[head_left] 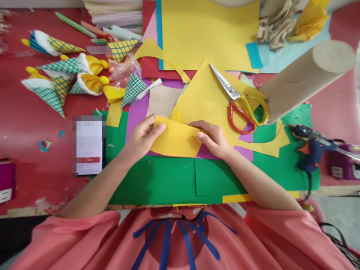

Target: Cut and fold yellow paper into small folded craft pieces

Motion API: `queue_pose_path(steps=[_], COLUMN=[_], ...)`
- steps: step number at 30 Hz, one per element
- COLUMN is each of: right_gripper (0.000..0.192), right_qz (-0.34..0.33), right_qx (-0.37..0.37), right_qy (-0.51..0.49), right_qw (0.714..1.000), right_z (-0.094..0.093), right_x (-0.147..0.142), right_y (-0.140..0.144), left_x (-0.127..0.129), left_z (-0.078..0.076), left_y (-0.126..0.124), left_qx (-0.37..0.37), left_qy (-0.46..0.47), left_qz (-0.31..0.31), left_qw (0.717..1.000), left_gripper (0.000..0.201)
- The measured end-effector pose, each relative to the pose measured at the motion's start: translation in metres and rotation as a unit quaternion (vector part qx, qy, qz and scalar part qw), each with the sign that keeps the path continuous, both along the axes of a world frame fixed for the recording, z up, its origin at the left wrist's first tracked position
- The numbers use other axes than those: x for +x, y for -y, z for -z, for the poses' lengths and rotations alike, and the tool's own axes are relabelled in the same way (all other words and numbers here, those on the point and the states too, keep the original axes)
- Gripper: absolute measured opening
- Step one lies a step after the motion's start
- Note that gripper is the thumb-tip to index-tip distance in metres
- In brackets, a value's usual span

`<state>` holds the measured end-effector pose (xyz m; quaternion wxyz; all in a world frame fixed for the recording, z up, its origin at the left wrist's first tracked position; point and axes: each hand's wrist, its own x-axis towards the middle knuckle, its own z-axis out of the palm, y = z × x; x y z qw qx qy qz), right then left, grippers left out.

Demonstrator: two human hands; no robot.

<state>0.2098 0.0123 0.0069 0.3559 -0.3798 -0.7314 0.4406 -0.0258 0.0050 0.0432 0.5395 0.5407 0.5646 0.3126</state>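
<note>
Nearest the person, a green sheet covers the near part of the red table, with a yellow strip showing at its near edge. On it, over a purple sheet, lies the yellow paper piece, held at both ends. The left hand pinches its left edge, thumb on top and fingers curled under; the right hand presses its right end, fingers held together and bent over the fold. The sheet looks half folded, so a slip of either grip could likely let the crease run crooked, and the smooth sheets beneath may slide under the pressure. Left of the hands lies a phone. On the right a blue glue gun rests near the right forearm; an elbow swing could knock it or brush its nozzle. Just beyond the hands, scissors lie on a larger yellow sheet, blades pointing away, beside a cardboard tube that might roll. Far left sit finished paper cones.
</note>
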Motion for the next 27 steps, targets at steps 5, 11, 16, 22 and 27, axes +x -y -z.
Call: queue_pose_path(steps=[5,11,16,22,27], right_gripper=[0.020,0.021,0.023,0.024,0.023], right_qz=[0.092,0.216,0.230,0.225,0.234], right_qx=[-0.067,-0.055,-0.071,-0.084,-0.121], right_qy=[-0.032,-0.067,-0.069,-0.087,-0.107], right_qw=[0.993,0.973,0.968,0.967,0.959], right_z=[-0.001,0.000,0.003,0.002,0.001], right_x=[0.001,0.002,0.003,0.002,0.005], right_y=[-0.003,-0.008,-0.010,-0.012,-0.013], left_x=[0.011,0.006,-0.001,-0.015,-0.013], left_z=[0.029,0.045,0.039,0.027,0.030], left_y=[0.007,0.009,0.003,-0.010,-0.005], left_qx=[0.111,0.268,0.287,0.323,0.430], left_qy=[-0.045,-0.136,-0.265,-0.384,-0.344], left_qz=[-0.026,0.119,0.190,0.075,0.230], left_qw=[0.992,0.946,0.901,0.862,0.802], left_gripper=[0.033,0.058,0.073,0.050,0.057])
